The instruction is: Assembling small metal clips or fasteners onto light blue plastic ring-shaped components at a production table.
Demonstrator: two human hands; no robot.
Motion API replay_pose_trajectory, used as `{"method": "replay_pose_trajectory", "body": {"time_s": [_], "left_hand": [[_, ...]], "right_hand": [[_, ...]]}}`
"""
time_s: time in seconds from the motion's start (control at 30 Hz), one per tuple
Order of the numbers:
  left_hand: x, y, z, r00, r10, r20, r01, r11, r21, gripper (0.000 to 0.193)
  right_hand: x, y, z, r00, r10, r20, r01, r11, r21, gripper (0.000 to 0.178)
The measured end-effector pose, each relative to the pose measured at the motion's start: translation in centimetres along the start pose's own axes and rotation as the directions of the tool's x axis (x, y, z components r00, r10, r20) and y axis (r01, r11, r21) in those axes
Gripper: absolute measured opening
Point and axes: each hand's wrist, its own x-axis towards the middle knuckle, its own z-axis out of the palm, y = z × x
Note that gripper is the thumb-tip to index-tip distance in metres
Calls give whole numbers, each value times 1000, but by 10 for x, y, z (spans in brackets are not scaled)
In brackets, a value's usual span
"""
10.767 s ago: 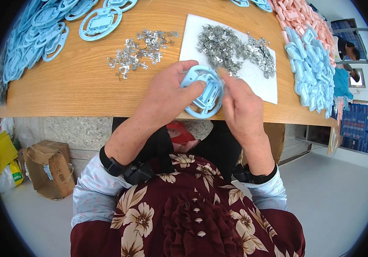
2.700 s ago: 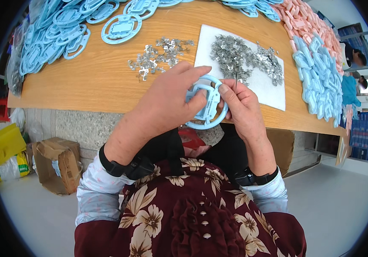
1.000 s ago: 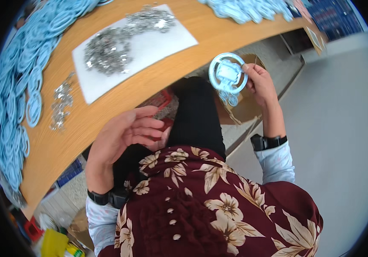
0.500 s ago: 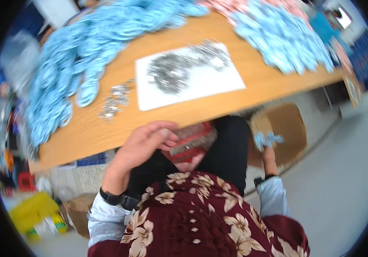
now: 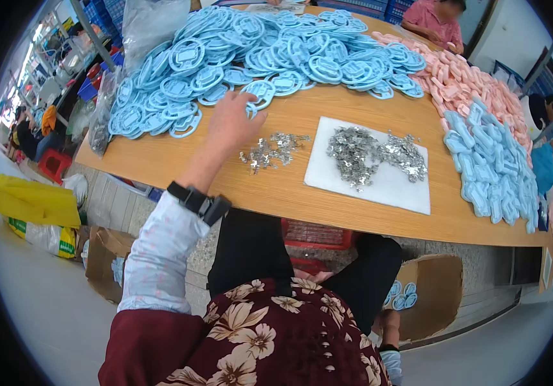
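My left hand (image 5: 233,125) reaches across the wooden table to the near edge of a large pile of flat blue oval plastic frames (image 5: 251,58). Its thumb and fingers close on the edge of one blue plastic frame (image 5: 261,94), which rests by the pile. Low on the right, my right hand (image 5: 389,321) is at the near side of an open cardboard box (image 5: 440,296). Several small blue oval plastic pieces (image 5: 404,297) show just beyond it, against the box. The right fingers are mostly hidden, so their grip is unclear.
Small silver metal parts (image 5: 273,151) lie loose near my left forearm; more are heaped on a white foam sheet (image 5: 366,161). Blue plastic pieces (image 5: 489,167) and pink ones (image 5: 469,77) cover the table's right side. A person (image 5: 434,24) sits at the far side.
My left hand has moved from above my lap up and forward to the blue frames. My right hand has lowered beside the box. The view has shifted, showing more of the far table.
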Motion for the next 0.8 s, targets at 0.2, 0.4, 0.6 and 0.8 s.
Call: {"method": "replay_pose_trajectory", "body": {"time_s": [0.2, 0.4, 0.6, 0.8], "left_hand": [[22, -44, 6, 975, -156, 156, 134, 981, 140, 85], [28, -72, 19, 982, -94, 161, 121, 978, -170, 81], [-18, -61, -15, 875, 197, 442, 446, 25, -895, 68], [-76, -31, -3, 754, 541, 372, 655, -588, -474, 62]], "right_hand": [[-48, 26, -9, 953, 33, -302, 71, 943, 326, 46], [-74, 22, -105, 679, 106, -727, 331, 839, 432, 32], [-176, -131, -244, 474, -85, -877, 747, 566, 349, 25], [-226, -266, -276, 440, -421, -793, 874, 405, 270, 17]]}}
